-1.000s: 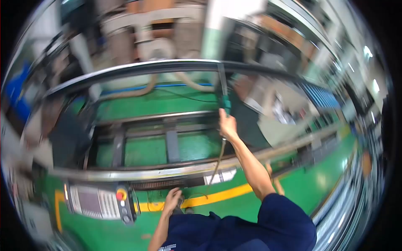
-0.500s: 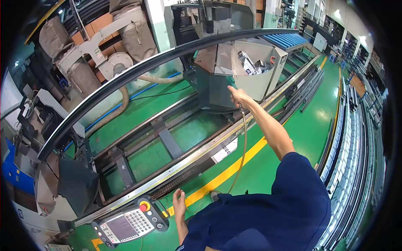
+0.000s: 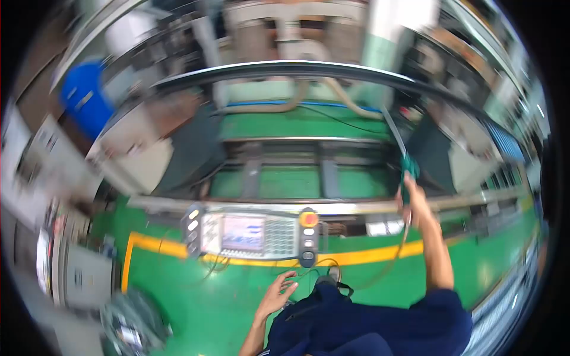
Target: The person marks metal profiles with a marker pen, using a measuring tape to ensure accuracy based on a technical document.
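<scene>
My right hand is wrapped round the grip of a green air blow gun. Its long thin nozzle points up and away toward the long dark profile lying across the machine, and a thin hose hangs from the handle. My left hand is held low with its fingers apart and nothing in it. Just above that hand is the control panel with a screen, keys and a red stop button. Motion blurs much of the view.
Dark machine housings stand left and right, joined by a rail. A blue container is at far left. A dark bag-like bundle lies lower left. Yellow floor tape crosses the green floor; profiles lie at right.
My view has swung left, so the control panel is now central. My right hand has drawn nearer with the blow gun, its nozzle now clearly visible. My left hand stays near the panel.
</scene>
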{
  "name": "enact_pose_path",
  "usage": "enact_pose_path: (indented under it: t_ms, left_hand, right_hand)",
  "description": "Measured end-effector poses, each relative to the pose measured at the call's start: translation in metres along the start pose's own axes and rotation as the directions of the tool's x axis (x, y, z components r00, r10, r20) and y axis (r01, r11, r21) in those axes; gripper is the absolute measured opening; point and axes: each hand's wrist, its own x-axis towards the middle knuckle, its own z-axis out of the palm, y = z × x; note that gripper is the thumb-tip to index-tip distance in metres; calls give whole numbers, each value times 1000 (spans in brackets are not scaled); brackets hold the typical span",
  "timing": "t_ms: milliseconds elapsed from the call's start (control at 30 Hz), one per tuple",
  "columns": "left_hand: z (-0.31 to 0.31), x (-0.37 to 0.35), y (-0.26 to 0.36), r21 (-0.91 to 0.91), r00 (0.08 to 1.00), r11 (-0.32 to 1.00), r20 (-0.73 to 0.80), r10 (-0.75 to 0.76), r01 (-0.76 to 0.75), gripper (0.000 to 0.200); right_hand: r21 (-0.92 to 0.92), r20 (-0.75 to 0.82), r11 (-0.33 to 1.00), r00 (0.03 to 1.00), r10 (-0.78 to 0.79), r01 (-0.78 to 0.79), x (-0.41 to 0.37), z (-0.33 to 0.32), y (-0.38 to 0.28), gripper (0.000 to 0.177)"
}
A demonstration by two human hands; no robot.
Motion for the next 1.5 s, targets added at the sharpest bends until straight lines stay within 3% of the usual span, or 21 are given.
enact_pose_path:
  t_ms: [33, 67, 167, 233, 300, 400, 500, 533, 600, 633, 700, 767, 900, 933, 1033, 1133, 1333, 1400, 1467, 1500]
  left_hand:
    - [-15, -16, 6, -27, 998, 999, -65, -19, 17, 46]
    - [-31, -29, 7, -98, 992, 995, -119, -43, 31, 45]
    - [-68, -61, 26, -168, 953, 982, -300, 38, -92, 45]
    - [-86, -76, 32, -217, 924, 963, -376, 66, -157, 44]
    - [-108, -92, 34, -227, 900, 954, -427, 85, -198, 44]
    - [-142, -114, 37, -213, 870, 952, -484, 94, -221, 45]
    - [-182, -143, 34, -202, 824, 953, -562, 77, -226, 44]
    - [-202, -155, 36, -197, 806, 956, -588, 61, -216, 44]
    - [-249, -178, 28, -173, 751, 964, -660, 38, -201, 43]
    - [-274, -190, 23, -150, 700, 970, -714, 29, -193, 44]
    - [-325, -215, 13, -86, 580, 982, -814, 27, -167, 44]
    - [-369, -247, 3, -117, 463, 989, -884, -64, -85, 44]
    - [-444, -291, -14, -221, 252, 974, -947, -201, -54, 46]
    - [-457, -301, -19, -238, 217, 969, -951, -220, -61, 47]
    - [-492, -311, -25, -255, 212, 961, -950, -228, -107, 48]
    - [-526, -300, -45, -287, 249, 951, -935, -251, -118, 49]
    - [-595, -267, -71, -461, 429, 869, -832, -353, -179, 46]
    - [-622, -260, -76, -491, 530, 859, -772, -351, -146, 45]
    - [-663, -255, -86, -489, 634, 866, -702, -323, -101, 44]
    - [-687, -254, -92, -478, 673, 876, -669, -315, -65, 45]
  right_hand:
    - [38, 176, 999, 984, 17, -24, -20, 51, 20, 57]
    - [89, 488, 942, 839, 241, -323, -75, 95, -17, 57]
    - [399, 302, 901, 952, 45, -169, -78, 216, -9, 52]
    - [349, 546, 884, 834, 78, -311, -74, 266, -27, 53]
    - [185, 600, 959, 797, 61, -213, -72, 313, -40, 54]
    - [308, 541, 917, 840, 50, -253, -68, 394, -51, 50]
    - [32, 772, 950, 611, 175, -312, -98, 465, -45, 52]
    - [50, 725, 956, 669, 164, -288, -115, 493, -34, 52]
    - [-95, 770, 977, 608, 194, -190, -148, 531, -22, 53]
    - [-177, 792, 974, 566, 227, -143, -164, 547, -11, 53]
    - [-465, 802, 883, 396, 447, -54, -191, 580, 0, 55]
    - [-557, 718, 826, 449, 532, -88, -194, 630, 48, 56]
    - [-597, 658, 800, 531, 533, -64, -194, 733, 101, 60]
    - [-622, 688, 782, 494, 532, 24, -196, 758, 109, 63]
    - [-687, 704, 685, 458, 543, 244, -229, 826, 97, 69]
    - [-662, 682, 714, 578, 447, 228, -242, 889, 108, 76]
    - [-678, 669, 669, 634, 389, 305, -235, 945, 102, 74]
    - [-650, 665, 635, 717, 209, 417, -237, 964, 107, 66]
    - [-525, 699, 651, 714, -37, 548, -249, 969, 122, 60]
    - [-531, 662, 684, 749, -32, 499, -259, 966, 105, 54]
